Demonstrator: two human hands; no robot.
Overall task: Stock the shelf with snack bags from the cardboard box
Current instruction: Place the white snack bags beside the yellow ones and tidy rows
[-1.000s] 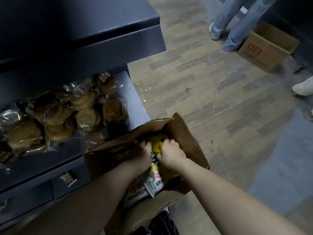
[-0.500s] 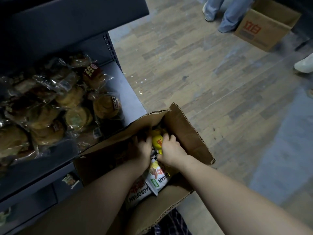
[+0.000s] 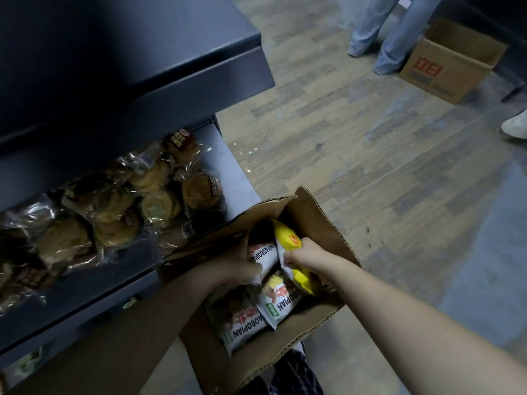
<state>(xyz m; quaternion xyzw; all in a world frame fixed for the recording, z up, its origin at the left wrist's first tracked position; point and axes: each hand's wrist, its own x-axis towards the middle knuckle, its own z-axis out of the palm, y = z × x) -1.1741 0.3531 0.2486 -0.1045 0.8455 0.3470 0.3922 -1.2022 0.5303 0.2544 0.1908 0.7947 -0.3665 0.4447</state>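
right hand [image 3: 306, 256] fist clamps yellow snack bag [image 3: 288, 238] | left hand [image 3: 242, 269] grips white snack bag [image 3: 262, 253] | both inside cardboard box [image 3: 322, 223] beside shelf [image 3: 228, 155]

Open cardboard box [image 3: 319, 220], flaps up, sits just beside the dark shelf [image 3: 239, 178]. Inside, white snack bags [image 3: 281, 305] lie flat and overlapping; a yellow bag [image 3: 288, 239] stands tilted above them. Clear-wrapped pastries [image 3: 159, 201] crowd the shelf.

Dim room with a worn wood-plank floor [image 3: 356, 143] streaked with pale scuffs, dark metal shelving [image 3: 176, 81] at left, a second open cardboard box [image 3: 445, 67] at upper right beside a bystander's jeans-clad legs [image 3: 393, 32].
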